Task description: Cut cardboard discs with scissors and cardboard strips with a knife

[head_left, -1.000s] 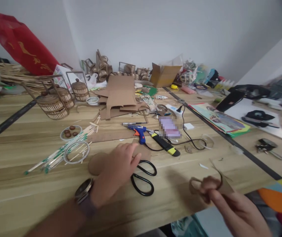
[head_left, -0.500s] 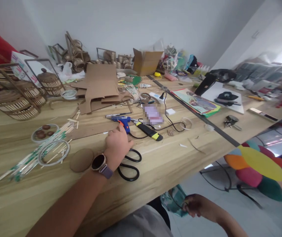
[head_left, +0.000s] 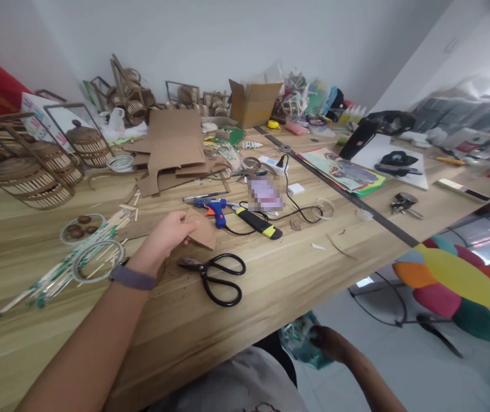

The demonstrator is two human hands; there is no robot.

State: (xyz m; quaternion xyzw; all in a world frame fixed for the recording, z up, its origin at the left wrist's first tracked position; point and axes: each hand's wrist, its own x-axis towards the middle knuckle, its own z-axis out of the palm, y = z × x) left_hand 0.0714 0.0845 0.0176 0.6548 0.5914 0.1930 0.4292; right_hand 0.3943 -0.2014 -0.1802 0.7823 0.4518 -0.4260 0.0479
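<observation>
My left hand [head_left: 165, 237] is raised a little over the wooden table [head_left: 296, 274], with thumb and fingers pinched on a small brown cardboard piece [head_left: 202, 230]. Black scissors [head_left: 214, 274] lie just right of it, and a blue glue gun [head_left: 213, 208] lies beyond. My right hand [head_left: 330, 342] is down below the table's edge, by a greenish plastic bag [head_left: 300, 340]; its fingers look curled, and what they hold is hidden.
Bamboo sticks [head_left: 68, 257] and wire rings [head_left: 94, 252] lie at the left, beside woven baskets [head_left: 30, 177]. Cardboard sheets [head_left: 174, 149], an open box [head_left: 251, 103], a yellow-black tool [head_left: 259, 223], cables and papers [head_left: 342, 174] crowd the far side. A colourful chair [head_left: 455, 286] stands to the right.
My left hand has lifted the cardboard piece off the table beside the scissors. My right hand dropped from the table's edge, where it held a cardboard scrap, to the bag below.
</observation>
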